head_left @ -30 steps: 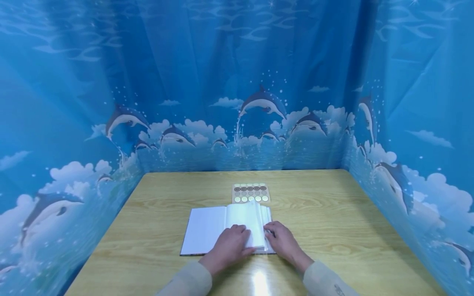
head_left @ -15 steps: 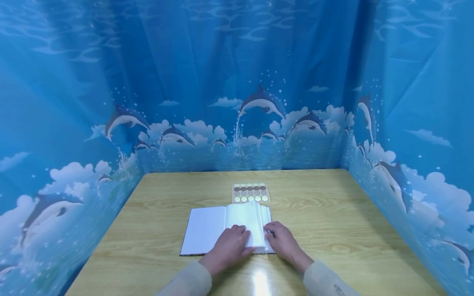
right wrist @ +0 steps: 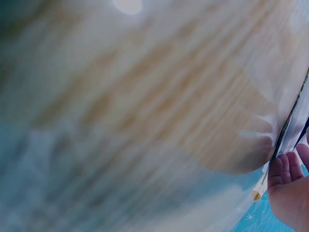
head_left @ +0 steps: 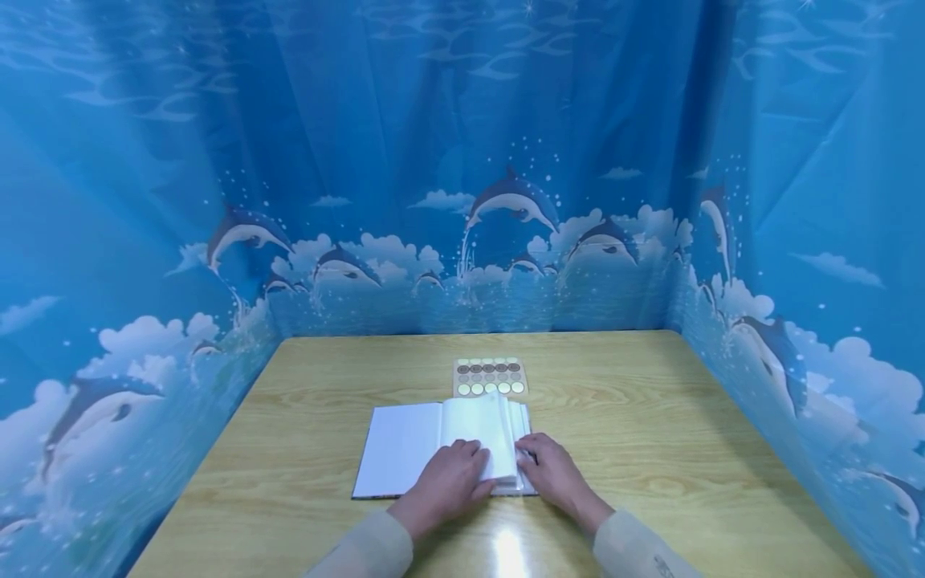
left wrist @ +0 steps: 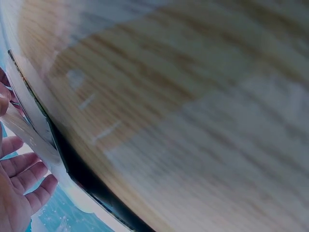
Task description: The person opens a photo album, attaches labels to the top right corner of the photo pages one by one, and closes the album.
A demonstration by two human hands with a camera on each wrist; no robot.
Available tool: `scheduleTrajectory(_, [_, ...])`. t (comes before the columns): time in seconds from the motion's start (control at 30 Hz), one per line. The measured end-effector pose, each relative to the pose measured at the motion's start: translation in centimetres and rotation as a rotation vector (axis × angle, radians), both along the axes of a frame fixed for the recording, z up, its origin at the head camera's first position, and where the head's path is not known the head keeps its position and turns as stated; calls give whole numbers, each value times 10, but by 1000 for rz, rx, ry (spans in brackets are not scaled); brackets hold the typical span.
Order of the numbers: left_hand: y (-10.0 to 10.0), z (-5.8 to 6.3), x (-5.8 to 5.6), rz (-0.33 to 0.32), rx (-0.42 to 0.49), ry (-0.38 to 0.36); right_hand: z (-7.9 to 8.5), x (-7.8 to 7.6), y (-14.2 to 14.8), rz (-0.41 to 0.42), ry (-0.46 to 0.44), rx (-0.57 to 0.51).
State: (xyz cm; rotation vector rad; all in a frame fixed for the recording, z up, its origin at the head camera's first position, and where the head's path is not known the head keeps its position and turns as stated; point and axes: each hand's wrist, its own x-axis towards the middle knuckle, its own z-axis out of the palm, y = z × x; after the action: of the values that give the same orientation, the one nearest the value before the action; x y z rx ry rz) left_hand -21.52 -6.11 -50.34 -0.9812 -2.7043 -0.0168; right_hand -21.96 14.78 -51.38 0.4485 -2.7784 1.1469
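A white-paged album (head_left: 399,449) with a dark cover lies spread on the table, its thicker stack of glossy pages on the right half. My left hand (head_left: 450,475) rests on those pages, fingers loosely extended; in the left wrist view its fingers (left wrist: 30,180) spread by the album's edge. At the right page edges, my right hand (head_left: 552,467) has thumb and bent forefinger together on the leaves, a small dark gap between them. In the right wrist view its fingers (right wrist: 286,169) meet the album's edge. What lies under the right fingertips is mostly hidden.
Just behind the album is a flat card (head_left: 490,378) bearing rows of round, coin-like discs, pale and brown. The wood-grain table (head_left: 650,449) is bordered at the back and sides by a blue dolphin-print curtain (head_left: 433,201).
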Motion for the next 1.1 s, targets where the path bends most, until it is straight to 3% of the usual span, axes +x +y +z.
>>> scheduleTrajectory(0.47, [0,2,2,4,9,-8,-2,-2,-1,5,23,11])
scheduleTrajectory(0.8, [-4,4,3,-18,109,-23,-1,-3,-4,9,37,76])
scheduleTrajectory(1.1, [-9,6,5,-25,191,12,-6,-4,-4,38,141,151])
